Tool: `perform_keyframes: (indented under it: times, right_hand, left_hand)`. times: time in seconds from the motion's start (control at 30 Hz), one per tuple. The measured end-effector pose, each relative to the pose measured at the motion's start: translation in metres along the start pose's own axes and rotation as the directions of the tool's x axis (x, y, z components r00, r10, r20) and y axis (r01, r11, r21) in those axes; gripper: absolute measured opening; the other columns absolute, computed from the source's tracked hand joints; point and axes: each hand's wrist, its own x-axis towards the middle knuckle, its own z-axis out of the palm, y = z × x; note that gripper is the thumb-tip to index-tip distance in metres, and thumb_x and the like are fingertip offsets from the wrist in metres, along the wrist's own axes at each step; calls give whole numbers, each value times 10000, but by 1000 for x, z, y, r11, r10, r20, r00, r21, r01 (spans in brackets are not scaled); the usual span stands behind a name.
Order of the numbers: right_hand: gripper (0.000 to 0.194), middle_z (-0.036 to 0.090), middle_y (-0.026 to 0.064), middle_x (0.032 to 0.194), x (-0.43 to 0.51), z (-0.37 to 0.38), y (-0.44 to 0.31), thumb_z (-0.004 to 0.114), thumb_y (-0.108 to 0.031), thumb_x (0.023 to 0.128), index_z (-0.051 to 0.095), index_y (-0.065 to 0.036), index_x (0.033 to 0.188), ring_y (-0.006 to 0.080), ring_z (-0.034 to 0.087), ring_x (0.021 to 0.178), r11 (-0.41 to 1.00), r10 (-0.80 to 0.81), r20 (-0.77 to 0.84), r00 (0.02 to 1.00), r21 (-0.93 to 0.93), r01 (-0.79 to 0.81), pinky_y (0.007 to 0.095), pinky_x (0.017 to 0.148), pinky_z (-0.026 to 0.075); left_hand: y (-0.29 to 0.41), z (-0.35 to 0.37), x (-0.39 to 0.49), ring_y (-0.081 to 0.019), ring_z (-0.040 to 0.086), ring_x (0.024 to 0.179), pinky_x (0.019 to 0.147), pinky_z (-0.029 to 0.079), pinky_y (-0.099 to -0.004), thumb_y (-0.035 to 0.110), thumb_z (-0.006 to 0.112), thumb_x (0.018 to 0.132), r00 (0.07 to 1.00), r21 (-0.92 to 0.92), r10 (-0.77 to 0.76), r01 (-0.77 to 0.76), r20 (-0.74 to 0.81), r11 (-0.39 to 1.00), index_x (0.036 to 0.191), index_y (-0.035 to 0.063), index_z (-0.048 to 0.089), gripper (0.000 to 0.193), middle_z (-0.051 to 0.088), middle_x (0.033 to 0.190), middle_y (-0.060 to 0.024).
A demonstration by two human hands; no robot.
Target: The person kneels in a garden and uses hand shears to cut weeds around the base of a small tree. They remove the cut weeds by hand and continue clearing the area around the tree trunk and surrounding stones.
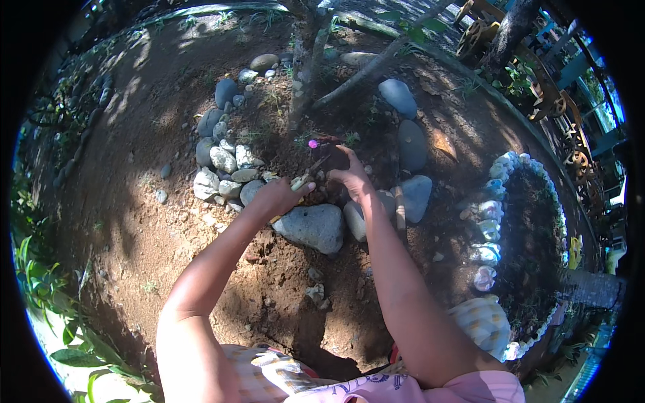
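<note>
My left hand is closed around the pale handle of a hand tool, whose dark narrow end points up and right into the soil inside a ring of stones. My right hand reaches over the near stones, thumb and fingers spread around a dark clump that looks like soil; whether it grips the clump I cannot tell. A small pink flower with dark reddish leaves stands just above the clump. A large grey stone lies below my hands.
A tree trunk with a slanting branch rises beyond my hands. Rounded stones border the left, bigger stones the right. A bamboo-like stick lies at the right. Farther right, pale lumps outline an oval bed.
</note>
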Motion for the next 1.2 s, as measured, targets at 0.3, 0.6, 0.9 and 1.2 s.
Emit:
perform_keyframes:
  times: [0.3,0.6,0.9,1.2]
  right_hand:
    - [670,564,69,1081,-1,21,5,696,-100,726,406,-83,1330,154,577,880,967,14,50,999,254,-27,288,701,480]
    - [476,588,28,1020,6,7,-1,716,-275,748,512,-136,1155,160,586,853,944,130,66,989,296,-144,363,663,472]
    - [337,612,30,993,2,12,-1,658,-264,773,523,-149,1059,147,595,865,900,178,13,984,403,-169,347,670,449]
    - [278,618,-6,1019,12,7,10,648,-291,799,549,-185,1036,153,589,936,879,143,93,985,446,-170,356,799,436]
  left_hand:
    - [-1,12,7,-441,635,943,828,484,-486,700,434,875,990,-32,-59,55,-130,998,999,-70,637,806,656,911,-297]
    - [-25,35,19,-439,620,992,895,466,-484,659,373,922,933,246,218,-148,-285,958,1181,-43,566,773,652,947,-286]
    - [-5,-3,-3,-430,620,984,865,475,-488,656,429,900,996,-6,-37,37,-77,999,1162,-69,558,782,651,993,-284]
    - [-10,12,1,-388,545,1170,977,434,-455,710,419,869,994,72,12,-4,-113,997,1228,-88,517,881,567,1219,-290]
